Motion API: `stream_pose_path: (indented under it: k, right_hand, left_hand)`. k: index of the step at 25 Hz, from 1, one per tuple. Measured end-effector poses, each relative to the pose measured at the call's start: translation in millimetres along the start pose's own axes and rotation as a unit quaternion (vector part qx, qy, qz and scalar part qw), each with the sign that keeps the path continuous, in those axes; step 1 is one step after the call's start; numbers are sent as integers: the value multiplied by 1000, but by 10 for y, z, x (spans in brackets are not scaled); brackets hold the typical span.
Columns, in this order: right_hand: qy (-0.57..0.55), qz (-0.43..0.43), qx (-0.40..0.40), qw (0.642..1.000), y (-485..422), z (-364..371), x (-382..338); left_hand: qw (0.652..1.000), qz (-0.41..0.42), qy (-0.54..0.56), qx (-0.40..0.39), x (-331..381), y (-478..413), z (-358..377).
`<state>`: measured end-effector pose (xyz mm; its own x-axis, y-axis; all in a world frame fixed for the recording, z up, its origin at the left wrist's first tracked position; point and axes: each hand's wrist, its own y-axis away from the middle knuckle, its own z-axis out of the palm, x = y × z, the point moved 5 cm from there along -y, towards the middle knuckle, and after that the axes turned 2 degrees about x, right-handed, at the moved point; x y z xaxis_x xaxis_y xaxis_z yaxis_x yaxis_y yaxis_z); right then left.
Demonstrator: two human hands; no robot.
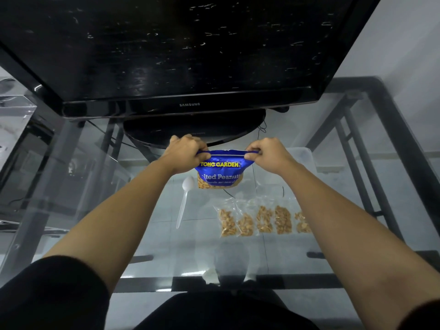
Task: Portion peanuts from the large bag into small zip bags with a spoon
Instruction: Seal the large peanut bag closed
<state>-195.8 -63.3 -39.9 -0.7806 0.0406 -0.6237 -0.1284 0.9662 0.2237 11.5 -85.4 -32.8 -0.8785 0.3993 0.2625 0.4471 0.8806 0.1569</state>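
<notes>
Both arms outstretched, left hand (184,153) and right hand (269,152) level, fingers curled, pinching
</notes>
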Motion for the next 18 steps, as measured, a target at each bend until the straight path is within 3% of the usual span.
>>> stream_pose_path:
  k: [14, 16, 18]
  right_hand:
    - [48, -12, 1, 999, -68, 61, 13]
    - [66, -42, 5, 997, 8, 47, -31]
    - [44, -71, 67, 994, 223, 12, -36]
  left_hand:
    - [998, -37, 17, 49, -349, 165, 5]
    - [992, -42, 65, 104, -340, 272, -45]
    - [962, -46, 128, 237, -263, 549, -102]
